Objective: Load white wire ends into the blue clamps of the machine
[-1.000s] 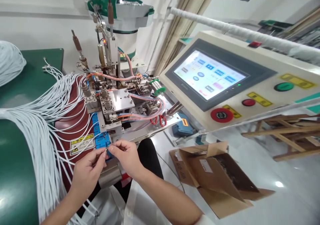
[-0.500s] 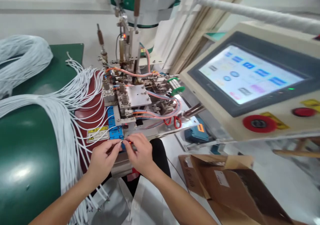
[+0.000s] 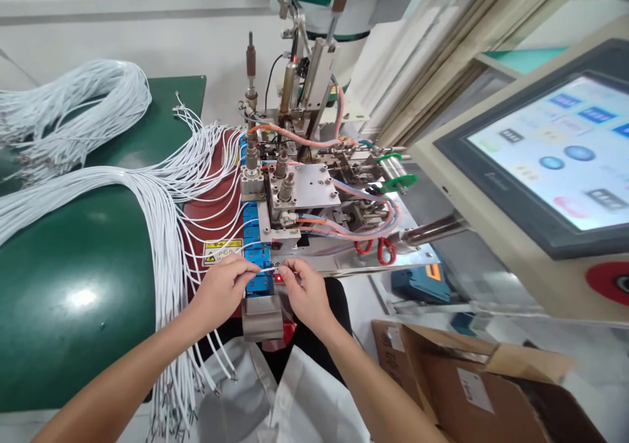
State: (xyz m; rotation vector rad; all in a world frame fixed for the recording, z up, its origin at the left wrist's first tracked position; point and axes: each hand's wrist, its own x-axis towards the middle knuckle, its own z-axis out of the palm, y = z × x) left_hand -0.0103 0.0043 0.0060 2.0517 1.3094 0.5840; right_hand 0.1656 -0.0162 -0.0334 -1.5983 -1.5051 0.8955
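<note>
A white cable [image 3: 268, 269] is stretched between my two hands, just above the blue clamp blocks [image 3: 258, 282] at the machine's near end. My left hand [image 3: 223, 289] pinches it on the left, its fingertips over the blocks. My right hand [image 3: 305, 293] pinches the cable's end on the right, beside a small red light [image 3: 279, 278]. The fingertips hide the wire tip. Further along the row of blue blocks, other white cables run in from a large bundle [image 3: 140, 187] on the left.
The machine [image 3: 309, 184] carries hoses, metal plates and a wire spool [image 3: 393, 168]. A touchscreen panel [image 3: 555, 148] juts in at the right. Below it stands an open cardboard box [image 3: 472, 377]. A coiled cable bundle [image 3: 108, 102] lies on the green table [image 3: 98, 259].
My hands have moved slightly apart, and the cable now shows between them. The camera view has shifted left, so the machine and screen appear further right.
</note>
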